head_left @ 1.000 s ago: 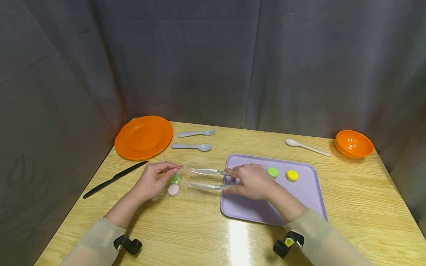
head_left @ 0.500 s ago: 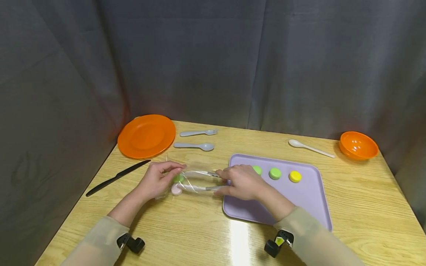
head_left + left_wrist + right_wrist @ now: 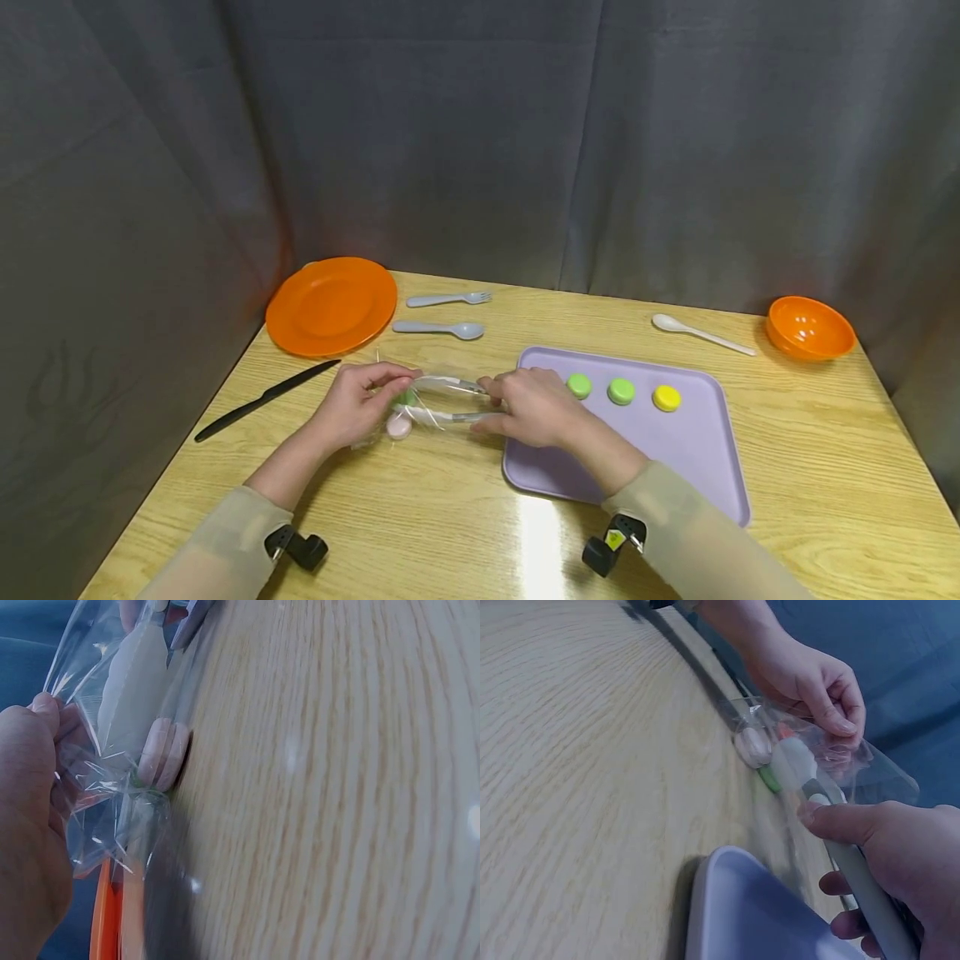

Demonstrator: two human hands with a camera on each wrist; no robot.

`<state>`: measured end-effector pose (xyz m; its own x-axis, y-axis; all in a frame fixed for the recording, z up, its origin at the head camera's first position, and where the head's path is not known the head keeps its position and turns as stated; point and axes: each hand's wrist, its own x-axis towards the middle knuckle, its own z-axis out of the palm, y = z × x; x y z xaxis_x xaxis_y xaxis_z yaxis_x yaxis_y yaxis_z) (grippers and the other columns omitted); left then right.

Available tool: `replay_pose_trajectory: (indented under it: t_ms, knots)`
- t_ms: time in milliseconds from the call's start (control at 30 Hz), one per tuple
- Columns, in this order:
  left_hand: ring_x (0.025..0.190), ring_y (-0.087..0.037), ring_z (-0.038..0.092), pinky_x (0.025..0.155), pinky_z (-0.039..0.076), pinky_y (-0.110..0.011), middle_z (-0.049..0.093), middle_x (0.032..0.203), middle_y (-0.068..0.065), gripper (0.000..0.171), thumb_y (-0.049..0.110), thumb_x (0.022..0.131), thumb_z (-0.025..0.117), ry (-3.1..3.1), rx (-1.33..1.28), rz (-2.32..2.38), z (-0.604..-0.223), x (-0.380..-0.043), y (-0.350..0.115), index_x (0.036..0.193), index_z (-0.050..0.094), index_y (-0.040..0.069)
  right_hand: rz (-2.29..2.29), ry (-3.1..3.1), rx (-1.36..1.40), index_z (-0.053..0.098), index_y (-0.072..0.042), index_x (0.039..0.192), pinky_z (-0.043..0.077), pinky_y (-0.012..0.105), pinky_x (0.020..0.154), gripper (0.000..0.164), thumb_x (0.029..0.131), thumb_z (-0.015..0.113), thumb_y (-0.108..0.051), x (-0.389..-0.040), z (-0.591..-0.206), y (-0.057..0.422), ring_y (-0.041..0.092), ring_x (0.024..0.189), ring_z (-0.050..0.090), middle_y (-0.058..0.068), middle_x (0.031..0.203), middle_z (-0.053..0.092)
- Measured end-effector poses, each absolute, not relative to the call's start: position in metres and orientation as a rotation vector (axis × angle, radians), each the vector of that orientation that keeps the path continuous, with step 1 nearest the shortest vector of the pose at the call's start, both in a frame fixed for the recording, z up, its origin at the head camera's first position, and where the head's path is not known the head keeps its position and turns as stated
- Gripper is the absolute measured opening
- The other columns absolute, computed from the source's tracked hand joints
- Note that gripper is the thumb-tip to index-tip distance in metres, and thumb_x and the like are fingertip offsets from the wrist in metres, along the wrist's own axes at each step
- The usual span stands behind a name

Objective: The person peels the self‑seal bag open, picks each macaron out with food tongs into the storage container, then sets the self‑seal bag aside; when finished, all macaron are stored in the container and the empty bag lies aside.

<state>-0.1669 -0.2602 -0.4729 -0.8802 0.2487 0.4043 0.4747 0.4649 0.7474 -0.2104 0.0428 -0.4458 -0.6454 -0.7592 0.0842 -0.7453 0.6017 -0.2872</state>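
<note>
In the head view my left hand pinches the edge of a clear plastic bag, thumb against fingers. The bag lies on its side on the table. Inside it a pale pink macaron rests beside a green macaron, partly covered by the tongs. My right hand holds the tongs by their grey handles, thumb on one arm and fingers on the other. The white tong ends reach into the bag, spread apart, close over the macarons. A small reddish patch shows near the tips in the right wrist view.
A lilac tray carries two green macarons and a yellow macaron. Around lie an orange plate, a grey fork, a grey spoon, a black knife, a white spoon and an orange bowl.
My right hand has moved left with the tongs, whose tips now reach deeper into the bag. Another green macaron on the tray has come into sight. My left hand keeps its hold.
</note>
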Motion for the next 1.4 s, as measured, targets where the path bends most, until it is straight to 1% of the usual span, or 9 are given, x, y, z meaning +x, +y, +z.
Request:
replay_pose_trajectory:
  t_ms: [267,367,500,600,700,833,967,1233,1400]
  knots:
    - [0.107,-0.018,0.074,0.095,0.056,-0.025,0.079,0.111,0.003,0.014,0.006,0.1,0.073,-2.466,-0.635,-1.408,-0.472,-0.166,-0.259,0.11,0.082,0.009,-0.485,2.754,-1.302,0.068,-0.02,0.094,0.042,0.034,0.05,0.039,0.088,0.083,-0.055,-0.213,-0.443,0.045,0.011,0.06,0.053,-0.012,0.082,0.069]
    - [0.109,-0.018,0.074,0.096,0.056,-0.026,0.079,0.112,0.004,0.013,0.008,0.1,0.074,-2.479,-0.61,-1.413,-0.472,-0.165,-0.259,0.11,0.082,0.01,-0.475,2.734,-1.296,0.069,-0.021,0.097,0.043,0.034,0.051,0.039,0.086,0.084,-0.056,-0.214,-0.443,0.042,0.01,0.06,0.053,-0.014,0.082,0.068]
    - [0.108,-0.017,0.073,0.094,0.057,-0.027,0.079,0.111,0.004,0.013,0.008,0.1,0.074,-2.484,-0.593,-1.402,-0.473,-0.164,-0.259,0.11,0.083,0.01,-0.481,2.713,-1.272,0.076,-0.019,0.108,0.045,0.034,0.054,0.044,0.086,0.084,-0.056,-0.215,-0.441,0.04,0.01,0.062,0.054,-0.014,0.084,0.069]
    - [0.108,-0.018,0.074,0.093,0.057,-0.027,0.079,0.112,0.003,0.013,0.007,0.1,0.074,-2.477,-0.6,-1.417,-0.473,-0.164,-0.259,0.11,0.082,0.008,-0.474,2.702,-1.267,0.077,-0.021,0.108,0.045,0.034,0.055,0.04,0.087,0.084,-0.054,-0.216,-0.44,0.041,0.01,0.063,0.054,-0.016,0.081,0.066]
    - [0.107,-0.018,0.074,0.092,0.057,-0.026,0.079,0.112,0.003,0.013,0.007,0.101,0.073,-2.473,-0.602,-1.425,-0.473,-0.164,-0.259,0.11,0.082,0.008,-0.447,2.707,-1.276,0.073,-0.022,0.1,0.043,0.034,0.053,0.035,0.087,0.084,-0.053,-0.217,-0.441,0.042,0.01,0.061,0.052,-0.018,0.075,0.06]
    - [0.104,-0.017,0.074,0.088,0.058,-0.024,0.08,0.11,0.003,0.013,0.006,0.1,0.074,-2.477,-0.594,-1.412,-0.472,-0.164,-0.258,0.109,0.082,0.008,-0.418,2.72,-1.303,0.067,-0.021,0.09,0.041,0.036,0.051,0.036,0.088,0.083,-0.053,-0.217,-0.443,0.038,0.013,0.058,0.048,-0.013,0.068,0.053]
    - [0.105,-0.017,0.074,0.089,0.058,-0.024,0.08,0.11,0.003,0.012,0.008,0.101,0.074,-2.478,-0.601,-1.421,-0.472,-0.163,-0.257,0.11,0.082,0.008,-0.393,2.733,-1.317,0.062,-0.022,0.082,0.041,0.035,0.051,0.037,0.089,0.082,-0.052,-0.216,-0.446,0.035,0.013,0.058,0.047,-0.012,0.065,0.051]
    - [0.105,-0.019,0.075,0.089,0.057,-0.022,0.08,0.11,-0.001,0.013,0.005,0.1,0.074,-2.45,-0.606,-1.457,-0.475,-0.163,-0.26,0.109,0.082,0.008,-0.417,2.74,-1.34,0.064,-0.02,0.088,0.039,0.033,0.05,0.041,0.09,0.08,-0.059,-0.216,-0.448,0.044,0.01,0.057,0.048,-0.017,0.071,0.055]
    - [0.106,-0.02,0.075,0.09,0.056,-0.021,0.08,0.11,0.0,0.013,0.005,0.1,0.073,-2.456,-0.594,-1.446,-0.474,-0.163,-0.262,0.11,0.082,0.008,-0.451,2.761,-1.34,0.068,-0.023,0.091,0.039,0.033,0.05,0.037,0.088,0.081,-0.058,-0.215,-0.443,0.057,0.009,0.059,0.049,-0.019,0.073,0.058]
